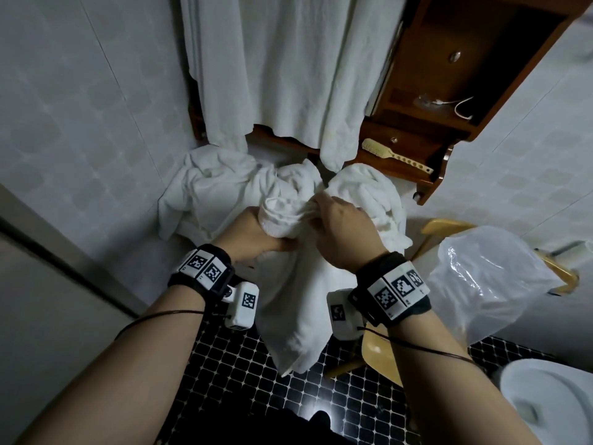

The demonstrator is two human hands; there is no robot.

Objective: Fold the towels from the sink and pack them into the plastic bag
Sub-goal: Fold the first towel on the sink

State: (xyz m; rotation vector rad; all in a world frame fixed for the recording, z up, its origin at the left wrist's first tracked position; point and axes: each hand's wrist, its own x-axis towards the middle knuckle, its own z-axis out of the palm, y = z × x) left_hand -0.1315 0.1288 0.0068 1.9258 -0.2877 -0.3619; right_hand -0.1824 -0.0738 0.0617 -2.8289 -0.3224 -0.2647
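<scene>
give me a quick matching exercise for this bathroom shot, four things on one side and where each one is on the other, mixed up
Things
1. towel
2. plastic bag
3. brush
4. white cable

Places
A. lying on the wooden shelf
B. gripped by the left hand and the right hand, hanging down between the wrists
C. inside the wooden cubby above the shelf
D. draped over the yellow chair at the right

Pairs: 1-B, 2-D, 3-A, 4-C
</scene>
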